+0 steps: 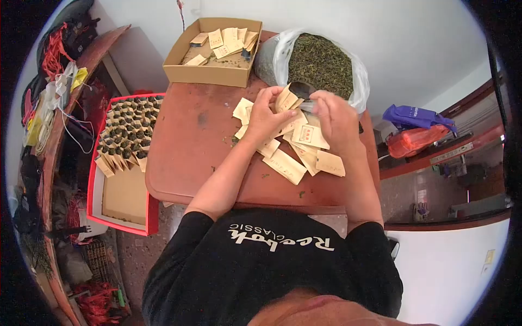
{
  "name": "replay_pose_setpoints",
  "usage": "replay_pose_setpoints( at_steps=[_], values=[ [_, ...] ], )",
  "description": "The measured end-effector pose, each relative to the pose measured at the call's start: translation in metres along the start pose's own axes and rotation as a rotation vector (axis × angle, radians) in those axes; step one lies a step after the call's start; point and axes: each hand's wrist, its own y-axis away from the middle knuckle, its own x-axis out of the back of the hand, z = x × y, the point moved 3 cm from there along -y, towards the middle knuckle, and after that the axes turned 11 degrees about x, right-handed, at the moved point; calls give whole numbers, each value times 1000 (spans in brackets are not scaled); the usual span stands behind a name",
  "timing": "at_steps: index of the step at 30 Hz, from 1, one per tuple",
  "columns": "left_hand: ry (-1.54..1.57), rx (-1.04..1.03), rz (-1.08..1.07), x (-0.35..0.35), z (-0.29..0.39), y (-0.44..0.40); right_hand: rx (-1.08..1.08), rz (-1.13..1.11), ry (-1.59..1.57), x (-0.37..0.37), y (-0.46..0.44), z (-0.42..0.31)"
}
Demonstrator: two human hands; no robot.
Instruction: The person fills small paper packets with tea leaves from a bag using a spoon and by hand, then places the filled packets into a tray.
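My left hand (267, 117) is closed on a small tan paper packet (286, 99) above the table. A dark scoop (301, 90) is in my closed right hand (336, 119), its bowl at the packet's top. Whether the packet has anything inside is hidden. Under and in front of both hands lies a loose pile of printed paper packets (309, 136). Just beyond my right hand stands a clear plastic bag (280, 60) filled with dark green dried leaves (321, 64).
A cardboard box (206, 76) with several packets sits at the reddish table's (185, 157) back left. Left of the table, a red tray (148, 217) holds rows of upright leaf-filled packets (128, 127). A cluttered wooden shelf (89, 60) stands far left; purple and orange bags (416, 138) are at right.
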Motion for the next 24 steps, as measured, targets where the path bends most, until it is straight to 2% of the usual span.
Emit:
replay_pose_setpoints(
  at_steps=[2, 5, 8, 11, 17, 21, 23, 24],
  values=[
    [14, -1, -2, -1, 0, 1, 47, -100, 12, -9, 7, 2],
    [36, -6, 1, 0, -1, 0, -58, 90, -154, -4, 14, 10],
    [45, -3, 7, 2, -1, -1, -353, 280, -273, 12, 24, 18],
    [103, -84, 22, 3, -6, -4, -482, 472, -488, 17, 54, 56],
    [305, -20, -44, 3, -18, -10, -708, 783, -709, 18, 117, 101],
    [241, -62, 47, 19, 10, 4, -843, 897, -742, 12, 154, 115],
    [426, -11, 61, 36, 19, 15, -896, 868, -795, 9, 175, 134],
    [404, -90, 132, 49, 17, 19, -880, 906, -833, 9, 183, 139]
  ],
)
